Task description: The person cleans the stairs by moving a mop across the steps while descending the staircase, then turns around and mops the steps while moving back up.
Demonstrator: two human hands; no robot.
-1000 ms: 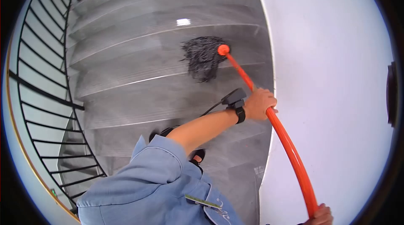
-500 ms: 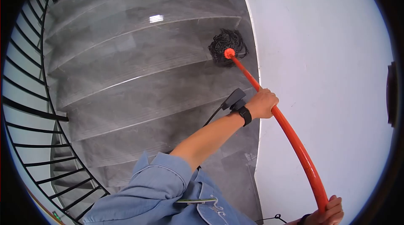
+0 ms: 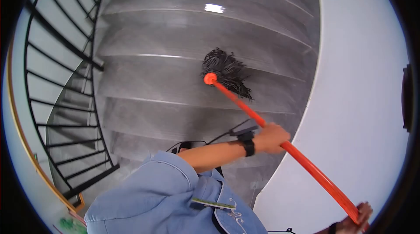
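Observation:
A mop (image 3: 225,70) with dark stringy strands and an orange handle lies against the grey steps, its strands fanned out to the right of the orange socket. Wrapped round the middle of the handle is my left hand (image 3: 272,137), with a black band and a small dark device at its wrist. My right hand (image 3: 356,218) grips the handle's upper end at the lower right, partly blurred. The handle slants from there up and left to the mop head.
Curved grey stairs (image 3: 144,76) fill the middle. A black metal railing (image 3: 94,98) borders them on the left, a white wall (image 3: 358,81) on the right. A black cable (image 3: 218,137) hangs near my left wrist.
The mop head has moved left away from the wall, and its strands have swung out to the right. Both hands still hold the handle. The view has turned, bringing more railing in.

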